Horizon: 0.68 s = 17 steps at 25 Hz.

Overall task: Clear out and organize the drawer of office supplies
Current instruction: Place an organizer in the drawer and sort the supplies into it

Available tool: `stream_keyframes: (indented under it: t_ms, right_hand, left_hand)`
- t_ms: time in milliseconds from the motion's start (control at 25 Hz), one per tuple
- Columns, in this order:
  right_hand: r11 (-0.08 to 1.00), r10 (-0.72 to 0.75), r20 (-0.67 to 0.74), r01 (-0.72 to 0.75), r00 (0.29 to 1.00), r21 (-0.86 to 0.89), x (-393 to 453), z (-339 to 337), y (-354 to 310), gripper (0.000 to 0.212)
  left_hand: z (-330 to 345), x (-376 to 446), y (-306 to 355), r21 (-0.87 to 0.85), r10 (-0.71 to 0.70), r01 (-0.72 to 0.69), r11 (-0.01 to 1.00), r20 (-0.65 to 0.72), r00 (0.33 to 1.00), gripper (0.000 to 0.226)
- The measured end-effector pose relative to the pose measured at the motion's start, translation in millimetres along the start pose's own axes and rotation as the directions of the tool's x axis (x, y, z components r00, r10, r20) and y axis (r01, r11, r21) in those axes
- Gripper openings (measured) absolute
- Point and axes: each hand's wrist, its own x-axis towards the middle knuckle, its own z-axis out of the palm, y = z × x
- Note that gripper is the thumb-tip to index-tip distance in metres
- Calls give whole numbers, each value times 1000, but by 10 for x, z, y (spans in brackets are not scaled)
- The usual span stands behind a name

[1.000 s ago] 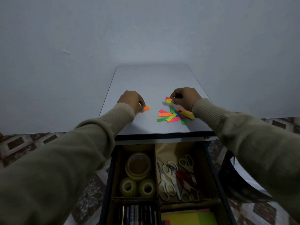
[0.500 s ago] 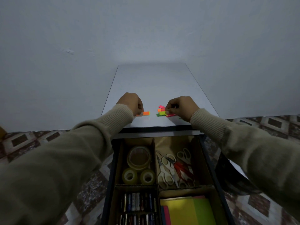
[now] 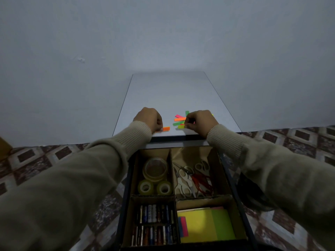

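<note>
An orange tab [image 3: 166, 128] is pinched on the worktop [image 3: 168, 95] by the left hand [image 3: 149, 118]; a yellow-green tab [image 3: 181, 126] is pinched by the right hand [image 3: 200, 121]. No writing can be read. Below, the drawer [image 3: 233, 185] is seen further open than before, notes [image 3: 206, 225] now showing.

Grey wall [image 3: 163, 33], patterned floor [image 3: 36, 160]

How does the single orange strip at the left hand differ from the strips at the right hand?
The orange strip lies alone, held by the left hand; the mixed strips form a fanned, overlapping pile under the right hand. The orange strip has one colour; the pile shows pink, orange, green and yellow. Both lie on the white tabletop.
</note>
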Motion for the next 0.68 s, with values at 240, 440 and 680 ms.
stream_keyframes:
  t_ms: [240, 440, 680]
  right_hand:
    - [969, 156, 55, -164, 986, 187, -352, -100, -102, 8]
    - [859, 288, 227, -356, 930, 369, -728, 17, -163, 8]
    - [796, 380, 342, -492, 859, 351, -1215, 348, -117, 13]
  left_hand:
    - [-9, -338, -14, -92, -4, 1, 996, -31, 1000, 9]
    - [130, -703, -20, -135, 22, -22, 991, -6, 1000, 8]
    - [384, -1116, -100, -167, -17, 35, 985, 105, 994, 20]
